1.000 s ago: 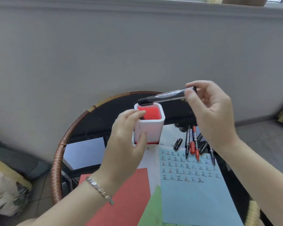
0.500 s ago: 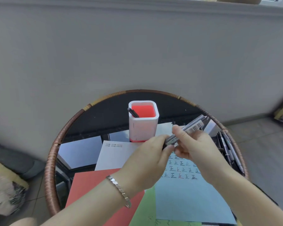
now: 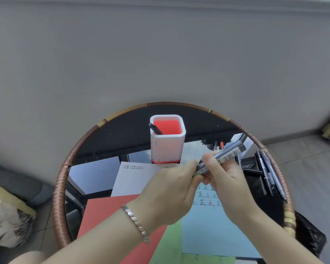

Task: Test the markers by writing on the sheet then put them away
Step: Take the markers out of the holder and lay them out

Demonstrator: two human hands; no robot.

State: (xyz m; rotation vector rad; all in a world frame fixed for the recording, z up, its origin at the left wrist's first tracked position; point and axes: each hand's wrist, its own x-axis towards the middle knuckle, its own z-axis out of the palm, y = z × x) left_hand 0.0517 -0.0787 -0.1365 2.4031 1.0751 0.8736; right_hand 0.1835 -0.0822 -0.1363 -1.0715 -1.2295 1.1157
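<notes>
Markers sit at three different stages on the round table (image 3: 63, 174). One black marker (image 3: 155, 129) leans inside the white pen holder (image 3: 168, 147) at the back, so it counts as put away. A second, the held marker (image 3: 228, 155), is up in the hands just above the blue sheet (image 3: 213, 223). The left hand (image 3: 171, 189) pinches its lower end with the fingertips, and the right hand (image 3: 229, 181) curls around the barrel, with the two hands touching each other. The end between the hands is hidden, so it is unclear whether a cap is coming off or going on. Several loose markers (image 3: 269, 174) lie in a bunch near the right rim, and a few more show just behind the right hand, one of them red (image 3: 221, 144). The blue sheet carries rows of small written characters in black and red on its upper part, while its lower part is bare, so testing seems well under way. A red sheet (image 3: 107, 216), a green sheet (image 3: 168, 244) and a white paper (image 3: 137, 178) lie beside it. With only one marker visible in the holder and many outside it, most of the putting away looks left to do.
</notes>
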